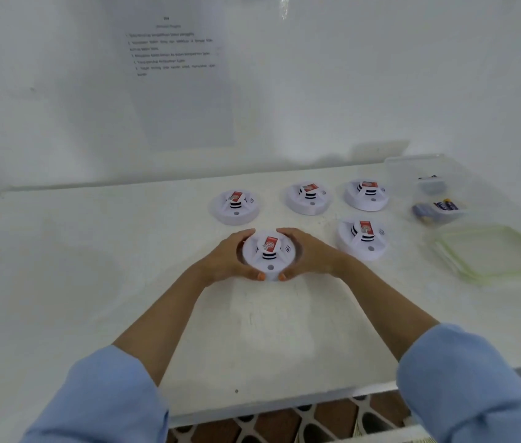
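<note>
The smoke detector (268, 254) is a round, white plastic disc with a raised centre dome cut by dark slots. A red label lies across the top of the dome. A small sound-wave mark sits to the label's right, and a grey round button lies near the near rim. The detector rests flat, dome up, on the tabletop (125, 270), cupped between the left hand (230, 259) and the right hand (312, 254), whose fingers curl round its sides.

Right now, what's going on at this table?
A person's left hand and right hand grip one white smoke detector by its sides on the white table. Four more detectors sit behind and to its right. At the far right a clear tub holds batteries, with a lid lying nearer.
</note>
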{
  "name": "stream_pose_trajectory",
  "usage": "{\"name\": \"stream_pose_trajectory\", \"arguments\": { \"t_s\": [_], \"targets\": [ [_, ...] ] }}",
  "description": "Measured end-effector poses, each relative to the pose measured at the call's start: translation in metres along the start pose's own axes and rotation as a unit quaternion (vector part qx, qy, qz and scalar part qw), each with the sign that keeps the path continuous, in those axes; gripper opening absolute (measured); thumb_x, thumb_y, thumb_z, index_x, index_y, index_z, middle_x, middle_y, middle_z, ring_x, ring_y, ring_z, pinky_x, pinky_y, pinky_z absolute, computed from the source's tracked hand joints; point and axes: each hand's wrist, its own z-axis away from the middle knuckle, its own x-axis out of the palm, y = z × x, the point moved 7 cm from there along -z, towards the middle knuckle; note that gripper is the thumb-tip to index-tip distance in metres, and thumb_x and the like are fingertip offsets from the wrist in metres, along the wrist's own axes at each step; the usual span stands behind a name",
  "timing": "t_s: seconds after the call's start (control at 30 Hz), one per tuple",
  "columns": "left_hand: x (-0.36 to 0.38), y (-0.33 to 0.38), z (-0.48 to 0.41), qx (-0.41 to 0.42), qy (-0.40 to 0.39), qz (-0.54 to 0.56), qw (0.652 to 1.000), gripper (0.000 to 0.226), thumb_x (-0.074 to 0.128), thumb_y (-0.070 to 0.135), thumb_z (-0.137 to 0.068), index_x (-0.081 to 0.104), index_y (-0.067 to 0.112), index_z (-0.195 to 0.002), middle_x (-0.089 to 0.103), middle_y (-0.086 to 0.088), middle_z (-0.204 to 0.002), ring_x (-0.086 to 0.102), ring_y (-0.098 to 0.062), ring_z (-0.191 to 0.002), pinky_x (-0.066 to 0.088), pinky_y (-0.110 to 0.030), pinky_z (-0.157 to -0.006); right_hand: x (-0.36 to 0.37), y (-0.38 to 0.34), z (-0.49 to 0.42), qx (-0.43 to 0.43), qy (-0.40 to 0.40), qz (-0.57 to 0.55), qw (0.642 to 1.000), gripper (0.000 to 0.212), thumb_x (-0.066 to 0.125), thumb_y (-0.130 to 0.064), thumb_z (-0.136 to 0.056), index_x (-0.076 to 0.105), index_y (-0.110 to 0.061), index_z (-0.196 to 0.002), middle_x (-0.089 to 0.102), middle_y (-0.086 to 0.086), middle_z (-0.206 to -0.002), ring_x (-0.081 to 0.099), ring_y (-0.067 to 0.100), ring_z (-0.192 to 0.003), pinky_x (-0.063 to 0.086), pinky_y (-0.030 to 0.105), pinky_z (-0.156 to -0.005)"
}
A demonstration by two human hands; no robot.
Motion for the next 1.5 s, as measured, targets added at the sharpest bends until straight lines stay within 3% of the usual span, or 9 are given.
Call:
{"name": "stream_pose_trajectory", "arguments": {
  "t_s": [0.2,0.43,0.6,0.77,0.83,0.93,1.13,1.37,1.5],
  "targets": [
    [0.000,0.008,0.002,0.031,0.012,-0.002,0.999,0.066,0.085,0.005,-0.061,0.049,0.027,-0.112,0.058,0.015,-0.105,0.055,-0.003,-0.097,0.046,-0.008,-0.076,0.000,-0.004,0.002,-0.012,-0.003,-0.018,1.000,0.091,0.086,-0.016,-0.059,0.036,-0.016,-0.134,0.049,-0.001,-0.129,0.048,0.015,-0.117,0.041,0.033,-0.102],
    [-0.006,0.043,-0.011,0.053,0.012,0.029,0.998,0.102,0.086,0.031,-0.040,0.042,0.021,-0.131,0.054,0.010,-0.120,0.052,-0.007,-0.110,0.047,-0.022,-0.090,-0.034,-0.012,0.021,-0.033,0.030,-0.144,0.989,0.095,0.084,-0.012,-0.055,0.035,-0.018,-0.136,0.052,-0.001,-0.129,0.049,0.014,-0.120,0.044,0.034,-0.102],
    [0.009,0.108,-0.036,0.115,0.005,0.034,0.993,0.071,0.083,0.003,-0.063,0.047,0.033,-0.117,0.055,0.020,-0.111,0.056,0.010,-0.100,0.047,-0.007,-0.075,-0.094,-0.014,0.042,-0.072,0.043,-0.217,0.973,0.086,0.076,-0.003,-0.054,0.037,-0.027,-0.127,0.053,0.000,-0.126,0.054,0.019,-0.117,0.051,0.036,-0.093],
    [0.047,0.169,-0.075,0.144,-0.022,0.033,0.989,0.105,0.081,0.006,-0.067,0.015,0.024,-0.147,0.042,0.005,-0.125,0.046,-0.014,-0.116,0.047,-0.016,-0.083,-0.160,0.006,0.063,-0.104,0.086,-0.275,0.952,0.090,0.079,-0.013,-0.046,0.041,-0.028,-0.126,0.053,0.007,-0.125,0.056,0.028,-0.115,0.051,0.045,-0.089],
    [0.070,0.193,-0.092,0.163,-0.033,0.037,0.985,0.113,0.079,0.003,-0.067,0.005,0.030,-0.147,0.041,0.004,-0.125,0.046,-0.013,-0.116,0.050,-0.013,-0.081,-0.185,0.018,0.071,-0.117,0.100,-0.287,0.945,0.092,0.080,-0.012,-0.047,0.040,-0.025,-0.129,0.052,0.008,-0.128,0.055,0.027,-0.117,0.051,0.042,-0.090],
    [0.109,0.224,-0.120,0.181,-0.057,0.072,0.979,0.120,0.077,-0.003,-0.068,-0.005,0.036,-0.146,0.039,0.002,-0.134,0.047,-0.016,-0.121,0.050,-0.031,-0.094,-0.224,0.039,0.080,-0.113,0.133,-0.250,0.952,0.089,0.080,-0.013,-0.055,0.038,-0.029,-0.131,0.051,0.000,-0.129,0.053,0.019,-0.117,0.051,0.030,-0.092],
    [0.157,0.253,-0.173,0.203,-0.015,0.200,0.958,0.102,0.081,0.007,-0.052,0.027,0.038,-0.133,0.044,0.003,-0.128,0.052,-0.010,-0.111,0.053,-0.020,-0.075,-0.289,0.101,0.093,-0.059,0.151,-0.330,0.930,0.061,0.059,-0.033,-0.086,0.033,-0.022,-0.141,0.050,0.001,-0.120,0.053,0.017,-0.109,0.047,0.029,-0.093],
    [0.189,0.256,-0.210,0.177,-0.045,0.219,0.958,0.118,0.092,0.021,-0.051,0.021,0.020,-0.145,0.045,-0.015,-0.139,0.045,-0.036,-0.126,0.041,-0.059,-0.099,-0.298,0.143,0.080,-0.018,0.071,-0.434,0.898,0.052,0.062,-0.032,-0.075,0.054,-0.010,-0.121,0.065,0.011,-0.110,0.065,0.027,-0.093,0.056,0.038,-0.082],
    [0.185,0.260,-0.221,0.199,0.007,0.182,0.963,0.111,0.087,0.007,-0.048,0.026,0.045,-0.133,0.038,0.005,-0.141,0.042,-0.019,-0.128,0.049,-0.039,-0.095,-0.323,0.156,0.080,-0.025,0.137,-0.419,0.897,0.040,0.064,-0.020,-0.081,0.051,-0.012,-0.117,0.066,0.011,-0.103,0.067,0.026,-0.086,0.060,0.035,-0.069]
  ]
}}
